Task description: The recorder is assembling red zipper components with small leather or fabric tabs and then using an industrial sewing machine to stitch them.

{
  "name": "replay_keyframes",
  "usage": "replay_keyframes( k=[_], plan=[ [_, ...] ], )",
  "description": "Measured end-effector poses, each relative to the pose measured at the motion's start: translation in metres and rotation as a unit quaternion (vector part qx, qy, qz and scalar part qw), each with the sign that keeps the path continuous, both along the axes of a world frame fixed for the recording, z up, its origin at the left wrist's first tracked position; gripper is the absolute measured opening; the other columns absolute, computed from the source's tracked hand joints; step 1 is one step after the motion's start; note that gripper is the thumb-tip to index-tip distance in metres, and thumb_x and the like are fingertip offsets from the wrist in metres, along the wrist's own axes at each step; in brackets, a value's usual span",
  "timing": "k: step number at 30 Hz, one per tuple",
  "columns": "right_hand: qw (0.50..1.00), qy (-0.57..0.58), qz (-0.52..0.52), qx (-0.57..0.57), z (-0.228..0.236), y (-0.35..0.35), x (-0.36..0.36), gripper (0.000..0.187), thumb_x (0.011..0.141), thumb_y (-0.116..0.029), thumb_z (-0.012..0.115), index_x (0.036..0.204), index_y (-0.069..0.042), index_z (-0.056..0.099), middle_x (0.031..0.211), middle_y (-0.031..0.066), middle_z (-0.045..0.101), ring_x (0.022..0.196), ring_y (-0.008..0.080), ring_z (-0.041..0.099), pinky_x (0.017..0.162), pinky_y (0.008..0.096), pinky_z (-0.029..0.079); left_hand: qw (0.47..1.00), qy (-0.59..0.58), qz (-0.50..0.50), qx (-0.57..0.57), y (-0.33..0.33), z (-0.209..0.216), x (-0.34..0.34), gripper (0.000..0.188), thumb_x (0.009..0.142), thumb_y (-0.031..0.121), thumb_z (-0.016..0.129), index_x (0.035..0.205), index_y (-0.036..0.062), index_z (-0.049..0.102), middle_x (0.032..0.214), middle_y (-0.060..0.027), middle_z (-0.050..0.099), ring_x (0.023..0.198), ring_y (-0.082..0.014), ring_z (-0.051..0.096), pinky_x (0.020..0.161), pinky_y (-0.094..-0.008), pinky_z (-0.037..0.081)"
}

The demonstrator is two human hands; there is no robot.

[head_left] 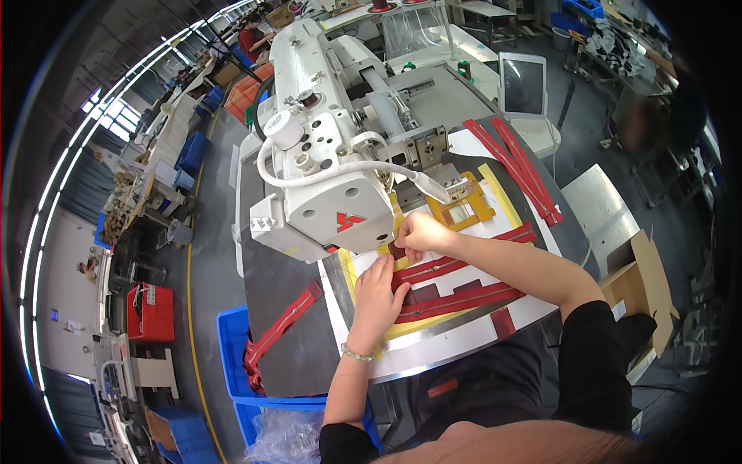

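Note:
A white industrial sewing machine (pixel 325 178) stands before me, its head over a flat template (pixel 402 340) of white sheet with yellow edging. Red zippers (pixel 464 301) lie across the template in rows, with dark red patches between them. My left hand (pixel 376 298) rests flat on the template with its fingers stretched, thumb beside a zipper end. Close to the machine head, my right hand (pixel 421 234) is closed in a pinch at a small dark red patch (pixel 396 250). What its fingertips hold is hidden. A yellow clamp frame (pixel 468 210) sits just beyond that hand.
Two loose red zippers (pixel 514 166) lie at the table's far right, more zippers (pixel 282 329) at its left. Blue bins (pixel 236 340) stand below the left edge, a cardboard box (pixel 638 290) at the right. A monitor (pixel 522 83) stands behind. Other people are farther off.

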State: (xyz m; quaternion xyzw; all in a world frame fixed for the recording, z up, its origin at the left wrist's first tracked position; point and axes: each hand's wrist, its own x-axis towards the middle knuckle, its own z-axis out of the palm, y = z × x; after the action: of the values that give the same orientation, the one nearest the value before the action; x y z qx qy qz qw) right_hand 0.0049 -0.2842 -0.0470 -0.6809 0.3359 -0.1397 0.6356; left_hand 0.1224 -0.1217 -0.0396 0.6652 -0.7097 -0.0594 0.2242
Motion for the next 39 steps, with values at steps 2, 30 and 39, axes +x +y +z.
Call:
replay_keyframes(
  k=[2, 30, 39],
  plan=[
    [1.0, 0.008, -0.005, -0.002, 0.002, 0.001, -0.002, 0.016, 0.079, -0.003, 0.061, 0.068, 0.009, 0.061, 0.056, 0.014, 0.062, 0.046, 0.018, 0.061, 0.043, 0.0287, 0.049, 1.0, -0.012, -0.009, 0.009, -0.004, -0.002, 0.001, 0.056, 0.083, 0.026, 0.062, 0.127, -0.0052, 0.047, 0.129, -0.0174, 0.049, 0.118, -0.031, 0.046, 0.1, -0.0403, 0.033],
    [0.78, -0.087, 0.227, -0.577, -0.017, -0.026, -0.053, 0.028, 0.077, -0.015, 0.065, 0.105, -0.009, 0.065, 0.105, 0.0031, 0.061, 0.101, 0.0196, 0.056, 0.083, 0.0325, 0.043, 0.993, 0.061, -0.062, 0.081, 0.004, 0.001, 0.035, 0.045, 0.091, 0.022, 0.053, 0.134, 0.0082, 0.046, 0.142, -0.0076, 0.043, 0.129, -0.0216, 0.041, 0.106, -0.0452, 0.022],
    [0.765, -0.115, 0.239, -0.587, -0.015, -0.028, -0.056, 0.034, 0.078, -0.014, 0.063, 0.112, -0.01, 0.062, 0.119, 0.0017, 0.061, 0.106, 0.0191, 0.055, 0.085, 0.0355, 0.041, 0.995, 0.096, -0.007, -0.025, 0.009, 0.015, 0.056, 0.031, 0.083, 0.014, 0.064, 0.112, 0.0059, 0.064, 0.116, -0.0087, 0.063, 0.101, -0.0227, 0.059, 0.093, -0.0369, 0.038]
  ],
)
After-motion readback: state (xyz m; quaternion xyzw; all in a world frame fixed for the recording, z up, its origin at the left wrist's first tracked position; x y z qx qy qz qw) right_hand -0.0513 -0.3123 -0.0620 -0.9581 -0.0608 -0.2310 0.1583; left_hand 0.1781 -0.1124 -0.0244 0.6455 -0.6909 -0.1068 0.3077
